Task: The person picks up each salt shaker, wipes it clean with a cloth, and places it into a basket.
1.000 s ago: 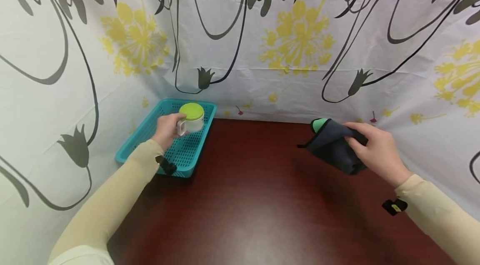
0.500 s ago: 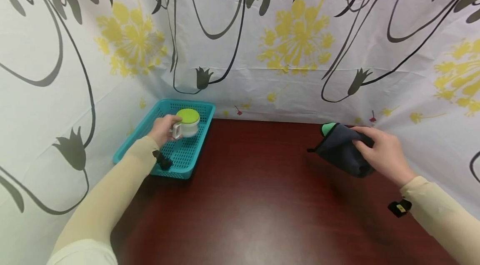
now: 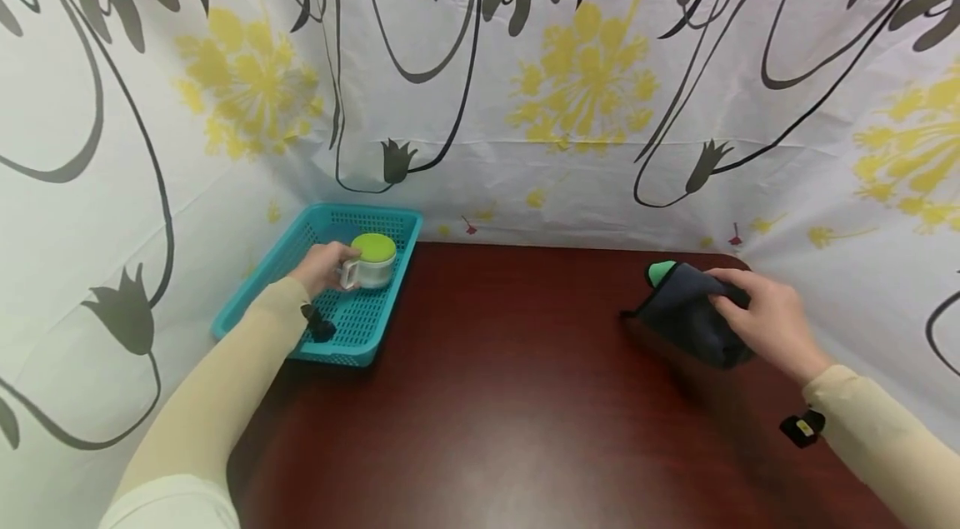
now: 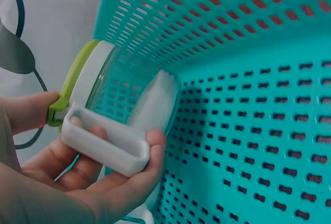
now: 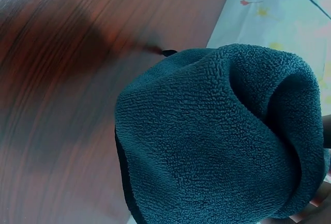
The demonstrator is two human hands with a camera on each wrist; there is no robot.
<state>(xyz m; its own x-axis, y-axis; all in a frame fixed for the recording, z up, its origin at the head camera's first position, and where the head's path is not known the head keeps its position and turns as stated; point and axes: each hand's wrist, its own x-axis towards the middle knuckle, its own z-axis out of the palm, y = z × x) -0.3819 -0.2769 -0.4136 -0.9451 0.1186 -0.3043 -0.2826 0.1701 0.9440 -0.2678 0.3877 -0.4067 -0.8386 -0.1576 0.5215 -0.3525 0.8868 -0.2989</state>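
Note:
My left hand (image 3: 324,269) grips the white handle of a clear jar (image 4: 137,92) with a lime-green lid (image 3: 373,247). Something whitish shows at the jar's bottom in the left wrist view. The jar is inside a turquoise perforated basket (image 3: 352,352), upright in the head view; whether it touches the basket floor I cannot tell. On the right, my right hand (image 3: 772,321) pinches a bunched dark cloth (image 3: 693,321) with a green patch at one corner. Terry-like texture fills much of the right wrist view, where the cloth (image 5: 207,136) hides most of the fingers.
A dark reddish-brown wooden table (image 3: 510,396) lies under everything. The basket sits at its back left, against a white curtain (image 3: 480,137) printed with grey stems and yellow flowers. That curtain also runs along the left and right sides.
My left hand has lowered the jar deeper into the basket and slightly left. My right hand has shifted right and down with the cloth. The head view has tilted a little.

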